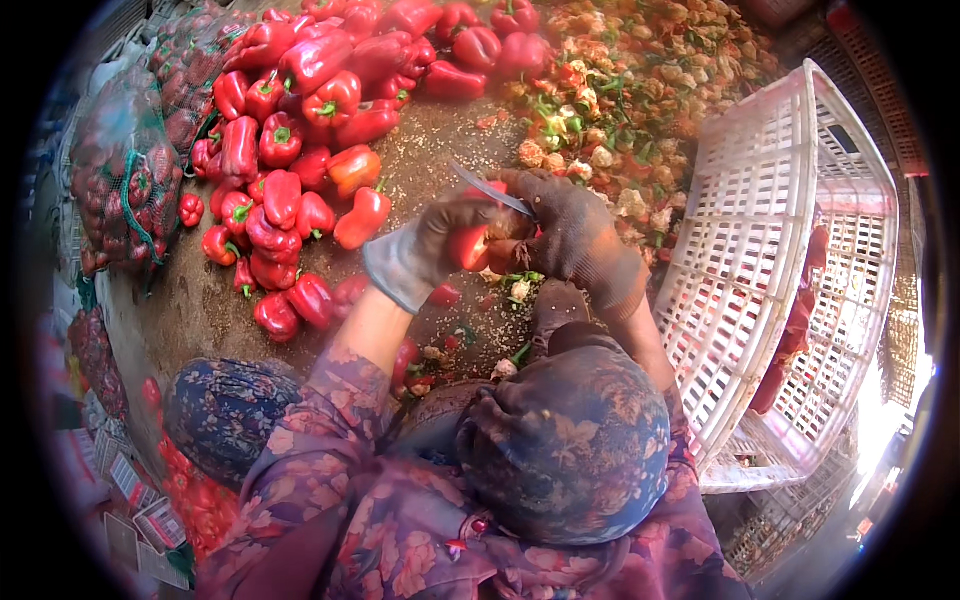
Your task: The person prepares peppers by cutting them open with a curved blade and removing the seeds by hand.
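My left hand (435, 245), in a grey-and-brown work glove, is closed around a red bell pepper (467, 248). My right hand (580, 235), in a dark soiled glove, grips a knife (487, 188) whose thin curved blade points up and left across the pepper. The knife's handle is hidden in the fingers. Both hands meet in front of my knees, over the littered ground. Part of the pepper is covered by the gloves, so how far it is cut I cannot tell.
Whole red peppers (280, 200) lie heaped at the left and far side. Cut-off pepper cores (620, 110) form a pile at the far right. A white slatted crate (740, 250) stands tilted on the right. Filled net sacks (125, 170) line the left; seeds dot the ground.
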Demonstrator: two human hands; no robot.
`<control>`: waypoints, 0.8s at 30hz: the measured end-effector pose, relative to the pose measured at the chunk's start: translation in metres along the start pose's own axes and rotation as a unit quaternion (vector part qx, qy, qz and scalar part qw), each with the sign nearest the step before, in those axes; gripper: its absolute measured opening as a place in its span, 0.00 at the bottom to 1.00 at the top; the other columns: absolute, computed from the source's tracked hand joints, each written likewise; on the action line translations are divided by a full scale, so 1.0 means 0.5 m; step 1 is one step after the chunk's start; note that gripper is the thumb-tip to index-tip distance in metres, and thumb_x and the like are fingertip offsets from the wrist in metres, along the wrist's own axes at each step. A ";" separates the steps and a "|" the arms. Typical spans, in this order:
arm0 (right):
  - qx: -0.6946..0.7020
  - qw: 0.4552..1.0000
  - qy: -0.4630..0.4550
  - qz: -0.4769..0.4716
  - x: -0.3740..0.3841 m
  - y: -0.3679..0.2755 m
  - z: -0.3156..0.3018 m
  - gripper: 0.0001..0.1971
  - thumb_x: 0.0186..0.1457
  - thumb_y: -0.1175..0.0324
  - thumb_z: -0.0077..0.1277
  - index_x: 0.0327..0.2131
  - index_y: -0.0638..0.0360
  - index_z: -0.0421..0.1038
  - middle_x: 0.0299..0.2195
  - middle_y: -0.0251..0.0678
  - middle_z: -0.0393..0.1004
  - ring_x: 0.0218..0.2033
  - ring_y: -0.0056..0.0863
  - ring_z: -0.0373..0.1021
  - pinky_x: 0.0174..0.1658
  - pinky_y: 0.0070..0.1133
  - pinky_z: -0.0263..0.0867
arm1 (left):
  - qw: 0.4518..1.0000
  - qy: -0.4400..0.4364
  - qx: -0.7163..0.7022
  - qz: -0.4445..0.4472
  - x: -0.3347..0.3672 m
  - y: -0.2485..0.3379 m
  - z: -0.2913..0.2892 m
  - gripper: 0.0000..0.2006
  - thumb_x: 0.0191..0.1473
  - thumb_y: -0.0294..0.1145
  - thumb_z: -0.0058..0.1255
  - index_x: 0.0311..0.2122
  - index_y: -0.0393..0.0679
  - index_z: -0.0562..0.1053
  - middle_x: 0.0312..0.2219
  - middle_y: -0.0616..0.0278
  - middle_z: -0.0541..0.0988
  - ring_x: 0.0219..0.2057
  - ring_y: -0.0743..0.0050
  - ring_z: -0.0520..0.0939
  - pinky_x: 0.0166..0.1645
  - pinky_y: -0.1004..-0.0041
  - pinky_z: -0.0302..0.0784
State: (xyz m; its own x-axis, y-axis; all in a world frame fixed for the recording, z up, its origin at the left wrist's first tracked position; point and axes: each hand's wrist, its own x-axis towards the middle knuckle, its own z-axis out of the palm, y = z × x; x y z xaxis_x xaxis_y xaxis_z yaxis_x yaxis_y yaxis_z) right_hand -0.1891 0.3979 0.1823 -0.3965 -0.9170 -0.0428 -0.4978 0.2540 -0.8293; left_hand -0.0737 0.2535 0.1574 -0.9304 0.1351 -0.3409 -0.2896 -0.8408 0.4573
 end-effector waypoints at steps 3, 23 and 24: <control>0.071 0.995 -0.066 0.035 0.013 0.006 0.027 0.31 0.36 0.67 0.68 0.47 0.61 0.69 0.35 0.35 0.75 0.37 0.21 0.70 0.39 0.20 0.67 | 0.999 0.017 0.036 0.006 -0.017 -0.023 -0.047 0.19 0.50 0.29 0.52 0.48 0.38 0.67 0.33 0.61 0.76 0.35 0.72 0.78 0.41 0.71 0.77; 0.363 0.912 0.032 0.186 -0.008 0.166 0.203 0.24 0.37 0.67 0.64 0.41 0.63 0.73 0.26 0.37 0.78 0.24 0.26 0.74 0.28 0.22 0.69 | 0.983 0.176 -0.040 -0.043 -0.024 -0.090 -0.079 0.15 0.51 0.28 0.48 0.44 0.36 0.69 0.35 0.59 0.77 0.35 0.71 0.80 0.41 0.74 0.77; 0.295 0.936 0.059 0.180 -0.008 0.160 0.212 0.24 0.38 0.66 0.64 0.42 0.61 0.73 0.26 0.38 0.78 0.24 0.26 0.74 0.29 0.23 0.70 | 0.980 0.191 -0.037 -0.044 -0.020 -0.098 -0.101 0.15 0.51 0.28 0.48 0.44 0.36 0.69 0.35 0.59 0.77 0.35 0.71 0.80 0.40 0.74 0.77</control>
State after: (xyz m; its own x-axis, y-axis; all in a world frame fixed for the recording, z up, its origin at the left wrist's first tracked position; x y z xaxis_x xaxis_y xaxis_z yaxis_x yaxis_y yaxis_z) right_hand -0.1454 0.3892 0.0570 -0.5568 -0.7553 -0.3457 0.1839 0.2938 -0.9380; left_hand -0.0390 0.2670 0.0969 -0.7469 0.0142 -0.6648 -0.3347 -0.8720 0.3573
